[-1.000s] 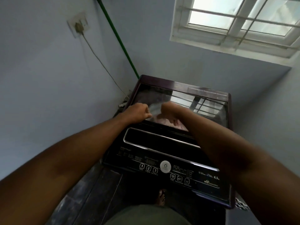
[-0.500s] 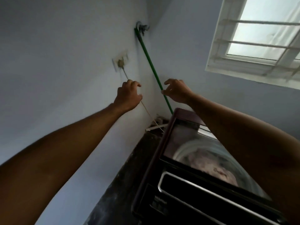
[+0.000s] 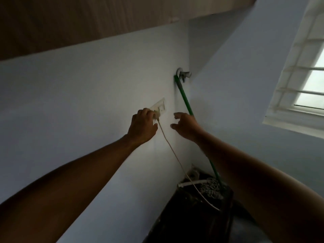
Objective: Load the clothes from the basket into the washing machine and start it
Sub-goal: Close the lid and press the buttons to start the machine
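Head view: powering the washer at the wall

My left hand (image 3: 142, 126) closes on the plug (image 3: 155, 115) at the switch plate (image 3: 158, 107); my right hand (image 3: 186, 125) hovers beside it, fingers loosely spread, empty. Below both hands, the washing machine (image 3: 196, 216) shows only its dark rear corner. I judge that starting it remains.

No words, numbers or signs to read anywhere, not even on the wall socket (image 3: 158, 108).

Left hand (image 3: 142, 126) curled at wall socket (image 3: 158, 108), touching plug (image 3: 155, 115); right hand (image 3: 186, 126) spread loose at three o'clock, near green hose (image 3: 184, 97).
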A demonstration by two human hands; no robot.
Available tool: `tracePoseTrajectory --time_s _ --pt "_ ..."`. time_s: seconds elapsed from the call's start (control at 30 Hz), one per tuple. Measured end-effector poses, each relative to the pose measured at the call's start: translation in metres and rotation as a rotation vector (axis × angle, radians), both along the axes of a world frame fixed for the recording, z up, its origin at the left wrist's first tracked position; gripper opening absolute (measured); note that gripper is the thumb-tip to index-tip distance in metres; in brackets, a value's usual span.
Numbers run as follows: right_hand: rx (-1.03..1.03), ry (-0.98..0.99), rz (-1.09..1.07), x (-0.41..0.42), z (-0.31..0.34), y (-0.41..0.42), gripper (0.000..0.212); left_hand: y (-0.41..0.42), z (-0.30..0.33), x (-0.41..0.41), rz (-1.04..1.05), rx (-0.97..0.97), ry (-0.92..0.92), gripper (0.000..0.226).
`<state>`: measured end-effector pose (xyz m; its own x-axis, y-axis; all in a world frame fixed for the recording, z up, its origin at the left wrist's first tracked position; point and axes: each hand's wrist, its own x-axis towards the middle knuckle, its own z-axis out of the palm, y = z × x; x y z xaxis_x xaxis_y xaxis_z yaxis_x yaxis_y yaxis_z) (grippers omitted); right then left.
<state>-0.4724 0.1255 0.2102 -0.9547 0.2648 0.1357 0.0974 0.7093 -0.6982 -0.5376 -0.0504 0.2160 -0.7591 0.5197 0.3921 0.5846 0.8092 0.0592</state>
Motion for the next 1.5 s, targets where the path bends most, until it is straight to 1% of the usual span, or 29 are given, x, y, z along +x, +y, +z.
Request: tracePoseTrajectory --time_s 0.17,0.27,0.4,0.5,0.67,0.8,0.93,1.0,1.13,1.17,1.27,1.3,1.4,1.5 --pt "-0.132 -0.039 0.016 -0.049 -0.023 -0.004 0.062 0.004 -0.015 -0.046 0.026 -0.059 -0.022 0.045" --pt "-0.215 -0.091 0.031 -0.076 -0.041 -0.007 0.067 0.009 -0.026 -0.066 0.042 -0.120 -0.003 0.046" --pt "-0.451 -0.136 0.013 -0.114 -0.059 -0.007 0.084 0.019 -0.038 -0.095 -0.004 -0.246 0.066 0.048" --pt "-0.552 -0.135 0.010 -0.136 -0.066 -0.009 0.084 0.029 -0.036 -0.116 -0.003 -0.283 0.094 0.057" --pt "-0.603 -0.119 0.043 -0.157 -0.069 -0.016 0.072 0.044 -0.034 -0.145 -0.001 -0.370 0.187 0.061" --pt "-0.673 -0.140 0.054 -0.166 -0.067 -0.022 0.085 0.042 -0.037 -0.153 -0.027 -0.416 0.208 0.073" --pt "-0.727 -0.123 0.057 -0.165 -0.069 -0.025 0.082 0.036 -0.039 -0.156 -0.052 -0.455 0.234 0.077" --pt "-0.731 -0.128 0.058 -0.166 -0.074 -0.024 0.085 0.039 -0.040 -0.154 -0.029 -0.461 0.225 0.078" --pt "-0.709 -0.152 0.056 -0.164 -0.071 -0.025 0.094 0.044 -0.039 -0.148 0.003 -0.408 0.204 0.077" --pt "-0.703 -0.149 0.048 -0.161 -0.069 -0.025 0.091 0.045 -0.038 -0.146 0.011 -0.400 0.192 0.076" --pt "-0.705 -0.106 0.005 -0.142 -0.057 -0.021 0.069 0.047 -0.034 -0.138 0.016 -0.369 0.144 0.069" --pt "-0.706 -0.106 -0.009 -0.133 -0.053 -0.017 0.066 0.048 -0.033 -0.133 0.008 -0.350 0.122 0.065" --pt "-0.673 -0.122 -0.031 -0.107 -0.044 -0.008 0.072 0.053 -0.030 -0.112 -0.019 -0.285 0.043 0.065" --pt "-0.620 -0.146 -0.051 -0.079 -0.039 0.003 0.088 0.064 -0.025 -0.081 -0.029 -0.212 -0.021 0.066"
